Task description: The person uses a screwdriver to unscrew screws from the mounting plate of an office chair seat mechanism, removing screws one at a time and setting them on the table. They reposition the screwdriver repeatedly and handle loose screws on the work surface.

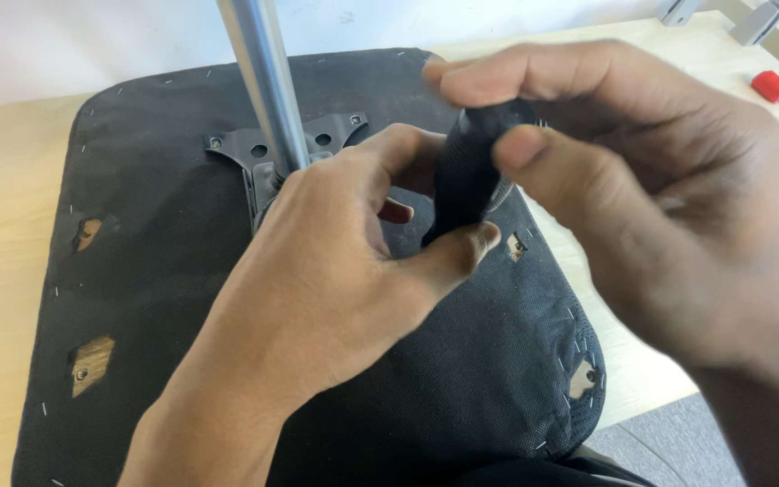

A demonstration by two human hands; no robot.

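both hands on the black handle: right hand pinching its top, left hand gripping lower down, over the upturned seat beside the pole.

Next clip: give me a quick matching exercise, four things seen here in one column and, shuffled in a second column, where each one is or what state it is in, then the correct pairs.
Things:
1. black handle
2. metal tube
3. red object
4. upturned seat

Places or states:
A. lying on the wooden surface at the far right
B. gripped between the left hand and right hand
C. rising from the black bracket
D. underside up, covered in stapled black fabric

Pairs: 1-B, 2-C, 3-A, 4-D
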